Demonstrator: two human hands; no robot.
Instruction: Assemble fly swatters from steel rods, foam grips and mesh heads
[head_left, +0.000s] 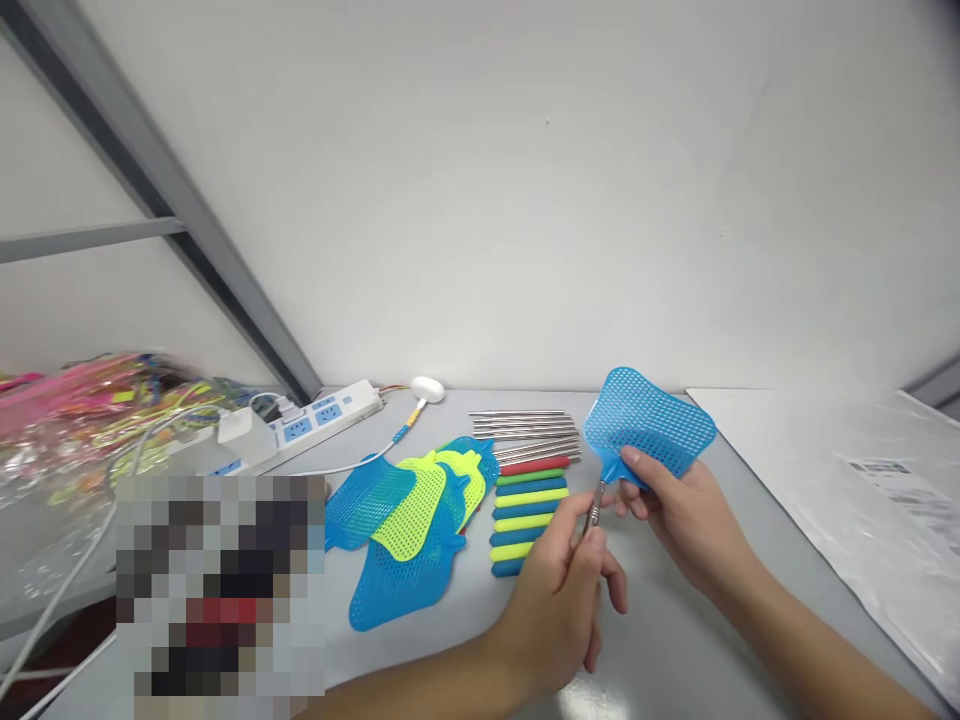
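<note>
The left grip [559, 600] pinched a rod [595, 508], the right grip [679, 505] the swatter head [645, 412] it met; leftward, loose heads [401, 590], spare rods [525, 424], handles [531, 510] lay unjoined.

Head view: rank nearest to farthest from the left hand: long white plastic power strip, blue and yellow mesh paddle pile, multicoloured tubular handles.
1. Handles, beside the left hand.
2. Paddle pile, left of the handles.
3. Power strip, far left, beyond the pile.

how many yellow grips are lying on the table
3, each between two blue grips: the top yellow grip, the middle yellow grip, and the bottom yellow grip, partly covered by the left hand.
</note>
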